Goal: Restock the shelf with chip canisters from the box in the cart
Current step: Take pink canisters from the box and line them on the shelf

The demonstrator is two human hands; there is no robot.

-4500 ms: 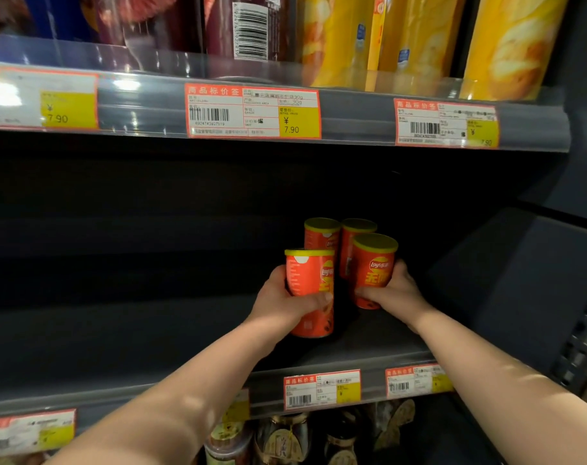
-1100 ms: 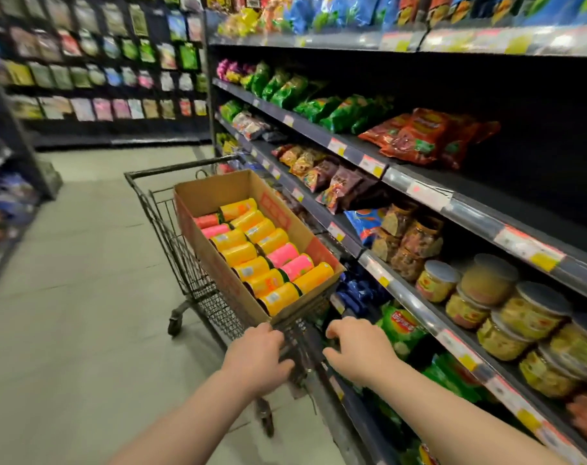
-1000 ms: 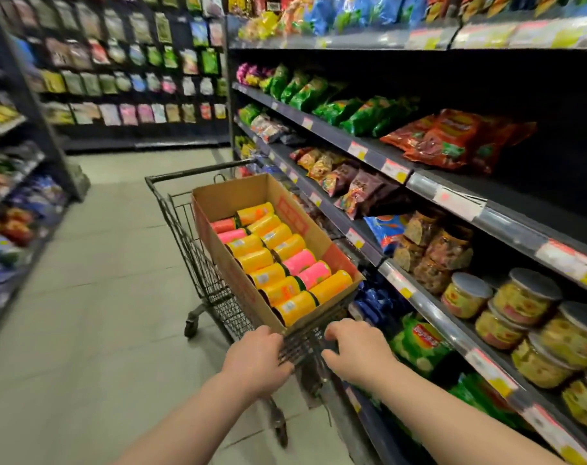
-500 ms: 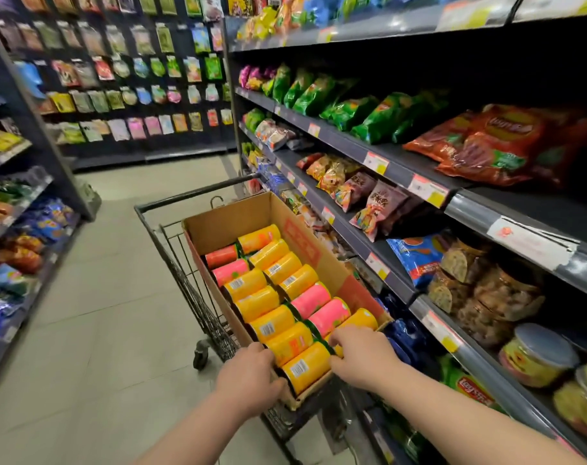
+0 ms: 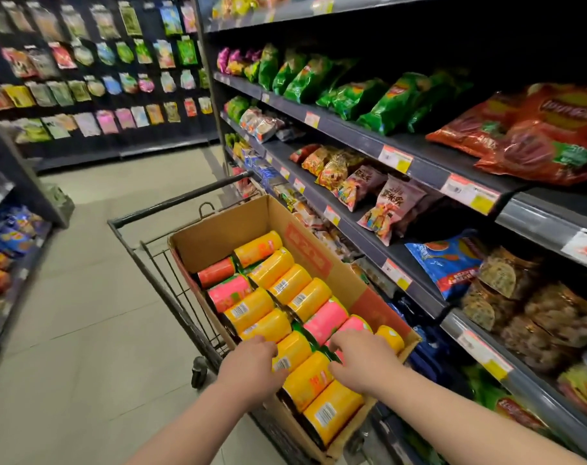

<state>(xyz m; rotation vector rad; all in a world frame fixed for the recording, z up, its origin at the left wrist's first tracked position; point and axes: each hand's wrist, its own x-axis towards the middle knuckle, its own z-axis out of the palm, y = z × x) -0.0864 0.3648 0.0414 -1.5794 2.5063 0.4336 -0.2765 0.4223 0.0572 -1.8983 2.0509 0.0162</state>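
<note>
A cardboard box (image 5: 225, 237) sits in a black wire cart (image 5: 171, 278) and holds two rows of chip canisters lying on their sides, mostly yellow (image 5: 287, 285), some pink (image 5: 324, 320) and one red (image 5: 216, 271). My left hand (image 5: 252, 367) reaches into the near end of the box, its fingers curled over a yellow canister (image 5: 294, 350). Beside it, my right hand (image 5: 361, 359) lies over the near end of a pink canister (image 5: 354, 325), with its fingers bent down into the gap next to it. Both canisters still lie in the box.
Shelves (image 5: 399, 177) packed with snack bags, price tags and jars (image 5: 527, 317) run close along the cart's right side. Another snack rack (image 5: 7, 243) stands on the left and a wall of hanging packets at the far end. Tiled aisle floor (image 5: 94, 297) lies left of the cart.
Earlier my hands set red canisters on a dark shelf. Since then they have gone from the cart's near rim forward into the box and onto the canisters, and the view has come closer.
</note>
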